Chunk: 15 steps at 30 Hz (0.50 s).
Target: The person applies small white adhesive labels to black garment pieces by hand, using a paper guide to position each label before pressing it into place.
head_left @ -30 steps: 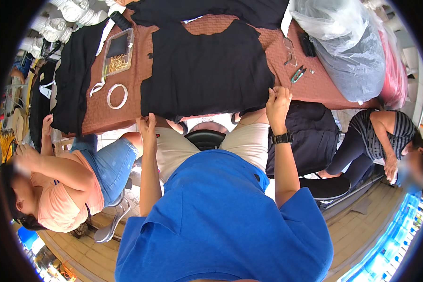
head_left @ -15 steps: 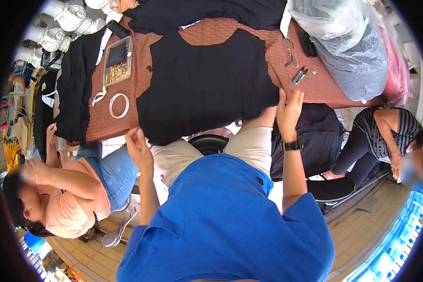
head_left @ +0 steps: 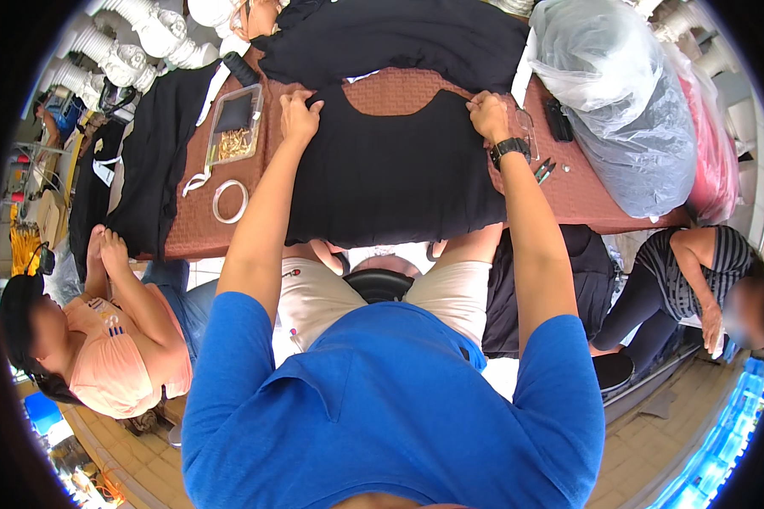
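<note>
A black sleeveless garment piece (head_left: 390, 174) with a scooped neckline lies spread on the brown-covered table (head_left: 193, 236), its lower edge along the table's near side. At its upper left shoulder corner, my left hand (head_left: 300, 117) is closed on the fabric. My right hand (head_left: 489, 117) pinches the opposite shoulder corner, a black watch (head_left: 510, 150) on that wrist. Beyond both hands lies another black garment (head_left: 390, 38). Thread snips (head_left: 546, 170) and a pair of eyeglasses (head_left: 529, 129) rest near my right wrist.
Left of my left arm are a clear plastic box (head_left: 257, 106) with gold-coloured pieces, a white ring (head_left: 216, 204) and more black cloth (head_left: 153, 161). Large plastic-wrapped bundles (head_left: 628, 119) stand at far right. One person (head_left: 132, 348) sits left, another (head_left: 692, 271) right.
Both hands have moved from the garment's lower corners up to its shoulder corners and closed on the fabric. The person at left has brought both hands together at the black cloth.
</note>
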Tool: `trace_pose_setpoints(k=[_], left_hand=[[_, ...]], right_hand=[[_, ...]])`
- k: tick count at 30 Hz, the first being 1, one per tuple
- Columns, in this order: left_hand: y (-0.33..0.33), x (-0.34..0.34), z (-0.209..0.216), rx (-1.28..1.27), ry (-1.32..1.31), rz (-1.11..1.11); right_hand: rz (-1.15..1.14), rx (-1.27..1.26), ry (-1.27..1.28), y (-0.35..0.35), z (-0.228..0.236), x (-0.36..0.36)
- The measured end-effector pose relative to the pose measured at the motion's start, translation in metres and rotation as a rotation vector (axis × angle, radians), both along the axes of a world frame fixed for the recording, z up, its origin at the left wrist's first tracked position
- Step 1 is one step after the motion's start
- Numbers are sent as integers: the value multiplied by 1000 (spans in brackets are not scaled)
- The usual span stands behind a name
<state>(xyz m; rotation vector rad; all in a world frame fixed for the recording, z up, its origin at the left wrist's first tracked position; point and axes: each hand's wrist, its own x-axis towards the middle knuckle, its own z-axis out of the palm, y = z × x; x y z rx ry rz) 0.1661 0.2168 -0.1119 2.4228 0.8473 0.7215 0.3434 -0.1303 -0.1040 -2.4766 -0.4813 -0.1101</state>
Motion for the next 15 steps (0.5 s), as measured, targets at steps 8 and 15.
trace_pose_setpoints(k=[8,15], left_hand=[[-151,41,27,129,-340,-749],[-229,54,-11,216,-87,-774]], right_hand=[[45,244,12,0,-15,6],[-16,349,-104,0,-16,4]])
